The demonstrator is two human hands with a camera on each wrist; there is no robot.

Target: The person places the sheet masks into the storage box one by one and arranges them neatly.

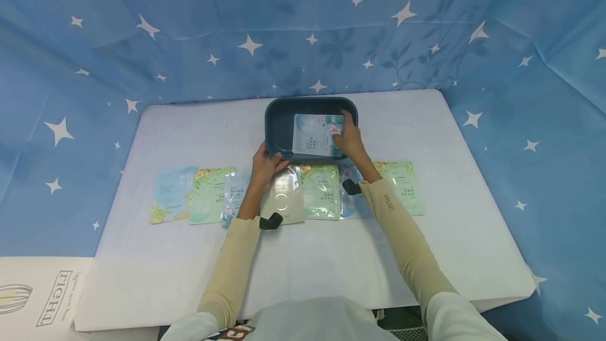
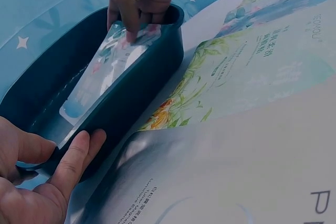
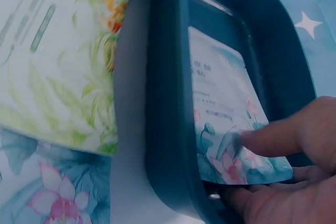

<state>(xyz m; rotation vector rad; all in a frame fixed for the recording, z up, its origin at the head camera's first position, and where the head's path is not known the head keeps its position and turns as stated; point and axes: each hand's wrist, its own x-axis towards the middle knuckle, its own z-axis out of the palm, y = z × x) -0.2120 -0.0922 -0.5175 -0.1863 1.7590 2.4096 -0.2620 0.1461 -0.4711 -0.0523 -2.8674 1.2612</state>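
Note:
A dark teal rectangular basin [image 1: 279, 126] sits at the back of the table. My left hand [image 1: 263, 168] grips its near-left rim, thumb inside and fingers against the outer wall in the left wrist view. My right hand [image 1: 350, 142] reaches into the basin's right side and pinches one end of a sheet mask packet [image 1: 310, 133], pale blue with pink lotus flowers. In the right wrist view the thumb lies on the packet's printed face [image 3: 220, 93], with other fingers beneath. Whether the packet touches the basin floor I cannot tell.
Several mask packets lie in a row before the basin, among them a silver-beige one [image 1: 282, 199], a green one [image 1: 321, 193] and a blue one [image 1: 171, 191] at the left end. A white cloth covers the table [image 1: 464, 236]. Blue star-patterned curtain [image 1: 246, 67] hangs behind.

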